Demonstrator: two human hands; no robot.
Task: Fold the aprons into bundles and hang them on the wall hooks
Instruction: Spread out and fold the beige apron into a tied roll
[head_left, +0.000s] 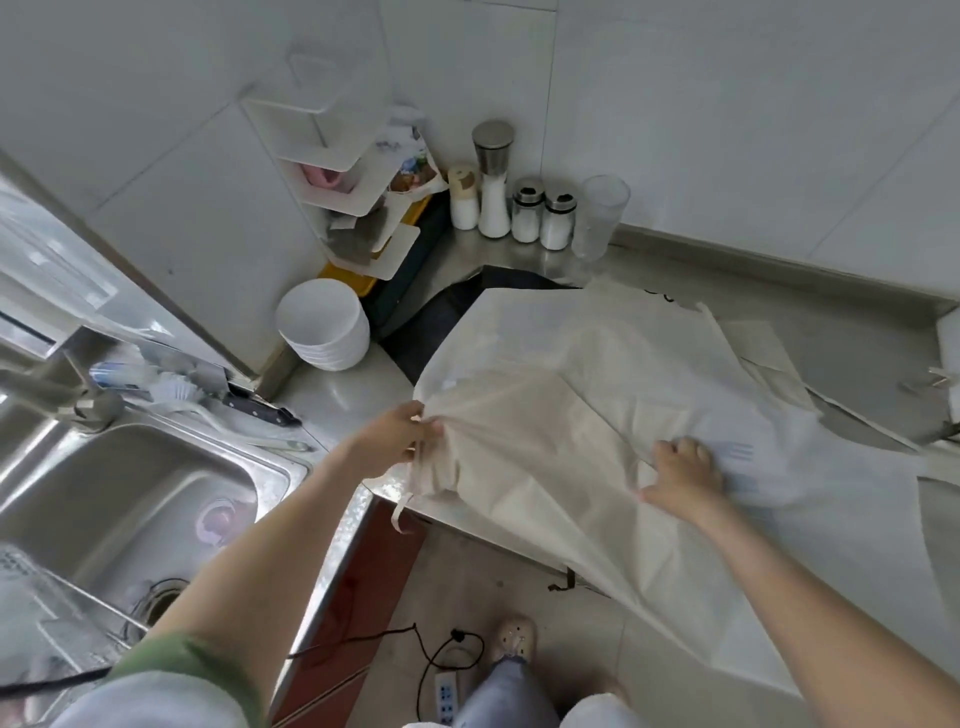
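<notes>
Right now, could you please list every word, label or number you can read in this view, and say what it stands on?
No text can be read in this view.
Apron: dark printed marks at its far edge, cut off and unreadable.
Packet by the corner shelf: printing too blurred to read.
Small jar: brown label, too small to read.

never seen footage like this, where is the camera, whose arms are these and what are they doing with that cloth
There is no machine here: one camera worn on a person's head looks down at their own two arms. The left hand grips a bunched edge of a beige apron spread over the steel counter. The right hand rests on the apron; whether its fingers pinch it is unclear. Stacked white bowls and shakers stand behind; a sink lies left.
</notes>
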